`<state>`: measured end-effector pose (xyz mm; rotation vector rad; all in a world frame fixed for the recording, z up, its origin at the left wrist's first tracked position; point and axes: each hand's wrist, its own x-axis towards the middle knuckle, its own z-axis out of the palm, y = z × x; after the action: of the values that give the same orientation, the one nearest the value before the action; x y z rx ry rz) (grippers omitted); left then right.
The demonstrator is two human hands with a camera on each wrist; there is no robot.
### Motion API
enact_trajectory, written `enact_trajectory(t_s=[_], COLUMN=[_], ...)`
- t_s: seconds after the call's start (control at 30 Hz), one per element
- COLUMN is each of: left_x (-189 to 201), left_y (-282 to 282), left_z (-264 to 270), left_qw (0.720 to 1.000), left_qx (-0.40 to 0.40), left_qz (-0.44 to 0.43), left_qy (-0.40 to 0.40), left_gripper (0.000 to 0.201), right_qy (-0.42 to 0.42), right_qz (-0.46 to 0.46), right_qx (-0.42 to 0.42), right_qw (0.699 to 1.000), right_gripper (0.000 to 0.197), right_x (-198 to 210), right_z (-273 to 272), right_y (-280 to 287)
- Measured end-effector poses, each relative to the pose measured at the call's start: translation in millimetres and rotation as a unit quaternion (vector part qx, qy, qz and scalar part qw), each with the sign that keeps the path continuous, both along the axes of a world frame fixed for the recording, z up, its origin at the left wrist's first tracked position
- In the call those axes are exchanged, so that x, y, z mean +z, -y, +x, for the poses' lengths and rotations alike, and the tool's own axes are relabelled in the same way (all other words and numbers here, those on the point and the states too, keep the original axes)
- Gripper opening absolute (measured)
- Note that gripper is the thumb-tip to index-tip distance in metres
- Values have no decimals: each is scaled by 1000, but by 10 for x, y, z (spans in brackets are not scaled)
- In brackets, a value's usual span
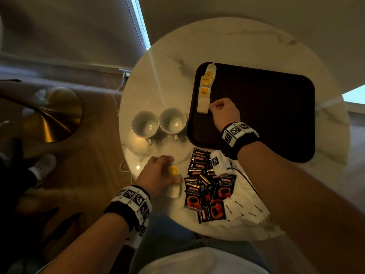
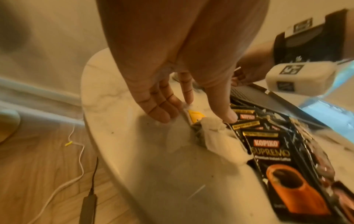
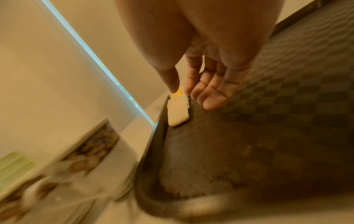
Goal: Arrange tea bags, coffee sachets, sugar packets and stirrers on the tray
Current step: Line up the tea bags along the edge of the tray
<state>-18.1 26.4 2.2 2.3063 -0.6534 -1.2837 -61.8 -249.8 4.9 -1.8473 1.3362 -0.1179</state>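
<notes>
Tea bags (image 1: 205, 89) in an overlapping row inside the tray (image 1: 266, 115), left side

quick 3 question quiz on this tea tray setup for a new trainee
1. True or false: the coffee sachets already lie on the tray.
2. The right hand pinches: A a sugar packet, B a tea bag on the tray, C a stirrer?
3. Fill in: ___ cups stand on the table left of the tray.
Key: 1 false, they lie on the table; 2 B; 3 two.
</notes>
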Motion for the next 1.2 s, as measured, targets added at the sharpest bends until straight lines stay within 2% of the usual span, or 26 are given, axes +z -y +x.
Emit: enact_trajectory(t_s=[0.1,0.27,0.33,0.43,0.57,0.67,0.8,0.93,1.1,1.2], left_x=[-51,-116,-102,-81,1,67,196,288,393,429], left_y=[31,69,99,148,208,246,301,365,432,465], left_z=[-16,-75,-77,-67,-29,9,55,59,23,-10], left_qw=[994,974,970,974,990,998,979,977,971,962], left_qx=[-88,-169,-185,-186,-122,-30,106,83,61,94], left_qz=[26,24,9,4,-21,-59,-139,-168,-209,-217], left_qy=[53,145,160,128,67,22,-101,-101,-99,-140], left_gripper=[79,32,23,20,10,15,19,33,41,42], right_qy=[10,31,31,21,21,33,33,70,95,108], right_qz=[14,65,75,89,89,106,117,109,104,108], right_qx=[44,98,118,126,145,172,218,218,173,147], right_qw=[999,993,990,988,985,979,968,967,975,977], right_gripper=[19,18,18,18,17,13,26,34,15,14], right_x=[184,332,367,334,300,327,379,445,443,455], right_z=[-270,-715,-860,-1027,-1150,-1151,-1073,-922,-838,-846], right_y=[-244,-743,-916,-1099,-1195,-1229,-1261,-1283,-1229,-1160])
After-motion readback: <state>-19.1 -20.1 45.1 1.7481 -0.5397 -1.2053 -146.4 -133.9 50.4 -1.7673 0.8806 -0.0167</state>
